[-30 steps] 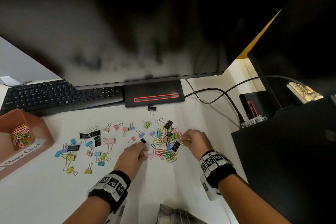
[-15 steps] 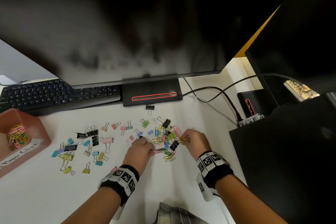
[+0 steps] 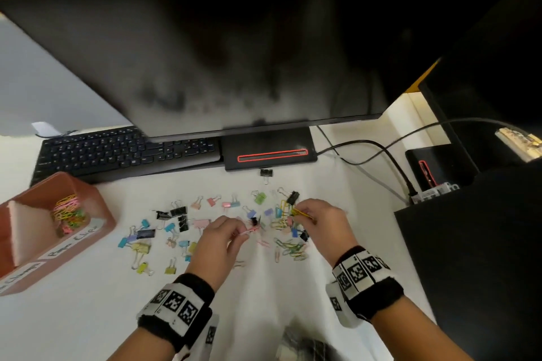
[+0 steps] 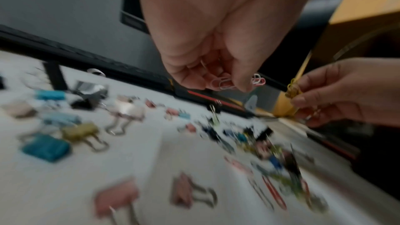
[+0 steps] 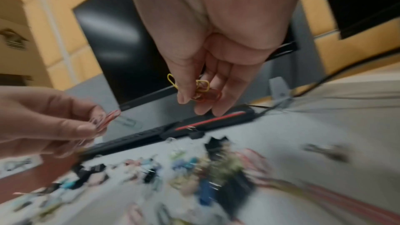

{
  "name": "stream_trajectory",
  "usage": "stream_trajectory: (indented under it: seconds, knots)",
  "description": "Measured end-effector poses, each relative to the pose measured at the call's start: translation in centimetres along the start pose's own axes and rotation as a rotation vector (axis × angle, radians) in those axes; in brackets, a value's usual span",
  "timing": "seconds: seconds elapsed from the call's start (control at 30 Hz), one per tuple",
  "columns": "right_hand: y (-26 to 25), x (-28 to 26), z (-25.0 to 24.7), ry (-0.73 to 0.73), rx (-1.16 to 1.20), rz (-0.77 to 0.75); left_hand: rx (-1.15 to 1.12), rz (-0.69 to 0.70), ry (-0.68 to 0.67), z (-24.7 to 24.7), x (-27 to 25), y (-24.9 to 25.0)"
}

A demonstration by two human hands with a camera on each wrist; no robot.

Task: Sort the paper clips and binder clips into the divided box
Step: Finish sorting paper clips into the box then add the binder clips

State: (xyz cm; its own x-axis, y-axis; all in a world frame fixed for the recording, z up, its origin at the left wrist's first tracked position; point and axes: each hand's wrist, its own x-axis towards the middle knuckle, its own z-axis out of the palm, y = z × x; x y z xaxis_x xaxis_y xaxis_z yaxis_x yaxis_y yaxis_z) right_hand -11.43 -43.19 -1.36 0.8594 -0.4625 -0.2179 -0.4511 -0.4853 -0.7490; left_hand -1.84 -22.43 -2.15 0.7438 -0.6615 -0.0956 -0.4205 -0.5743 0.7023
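The left hand (image 3: 218,239) pinches pink paper clips (image 4: 225,82) between thumb and fingertips, above the table (image 3: 88,316); their long axes lie roughly level, pointing toward the right hand (image 3: 321,224). The right grip pinches yellow clips (image 5: 202,85), with a red one (image 5: 211,97) against the fingers below them; in the head view a yellow clip juts out sideways from the pinch. Under and between both grips lies a blurred pile of coloured clips (image 3: 289,243). Binder clips (image 3: 164,231) are scattered left of the left hand. Farther left stands the box (image 3: 96,208), with paper clips in one compartment.
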Motion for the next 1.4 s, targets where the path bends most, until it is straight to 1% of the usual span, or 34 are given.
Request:
stream_trajectory:
  seconds: [0.1, 0.2, 0.27, 0.33, 0.43, 0.53, 0.57, 0.63, 0.67, 0.73, 0.83, 0.9, 0.97, 1.1, 1.2, 1.27, 1.33, 1.4]
  knots:
    - [-6.0, 1.1, 3.7, -0.078, -0.002, -0.155, -0.068, -0.073, 0.103, -5.4, -1.9, -1.3]
    - [-12.5, 2.4, 8.4, -0.176, 0.015, -0.278, -0.082, -0.127, 0.209, -11.3, -4.0, -3.9]
    - [-16.7, 3.4, 11.7, -0.225, 0.057, -0.341, -0.069, -0.173, 0.281, -15.0, -5.3, -5.8]
    - [-20.9, 4.1, 14.9, -0.265, 0.077, -0.4, -0.059, -0.226, 0.381, -18.3, -6.4, -7.7]
    - [-26.2, 5.1, 20.0, -0.308, 0.076, -0.47, -0.057, -0.346, 0.496, -22.1, -7.1, -10.8]
    - [-29.5, 6.0, 24.3, -0.363, 0.052, -0.453, -0.089, -0.495, 0.519, -24.4, -6.5, -13.9]
    - [-30.1, 6.3, 25.5, -0.382, 0.03, -0.432, -0.113, -0.538, 0.508, -24.8, -6.1, -14.6]
    - [-30.5, 6.6, 26.8, -0.402, -0.022, -0.387, -0.111, -0.586, 0.435, -25.1, -5.6, -15.5]
    - [-30.4, 6.5, 26.9, -0.397, -0.034, -0.377, -0.071, -0.592, 0.393, -25.0, -5.4, -15.9]
    - [-29.2, 6.0, 25.7, -0.38, -0.013, -0.382, -0.003, -0.543, 0.359, -24.4, -5.3, -16.4]
    - [-25.4, 4.1, 22.0, -0.362, 0.042, -0.361, -0.024, -0.375, 0.356, -22.4, -5.4, -15.7]
    - [-21.4, 2.9, 19.2, -0.327, 0.007, -0.301, -0.065, -0.303, 0.27, -20.2, -5.1, -14.5]
    - [-16.8, 1.8, 16.0, -0.258, -0.05, -0.206, -0.124, -0.258, 0.159, -17.5, -4.5, -12.8]
    - [-8.3, -0.3, 9.1, -0.046, -0.079, 0.006, -0.204, -0.206, 0.001, -11.6, -2.8, -9.0]
    - [-3.5, -1.3, 4.5, 0.057, -0.093, 0.127, -0.208, -0.19, -0.105, -7.0, -1.4, -6.1]
    - [-0.7, -1.3, 2.2, 0.118, -0.102, 0.172, -0.175, -0.174, -0.154, -4.4, -0.6, -4.4]
    - [1.8, -0.7, 0.5, 0.157, -0.145, 0.195, -0.137, -0.14, -0.17, -2.2, 0.4, -3.1]
    - [3.7, 0.5, -0.6, 0.129, -0.157, 0.235, -0.083, -0.074, -0.143, -0.4, 1.8, -2.2]
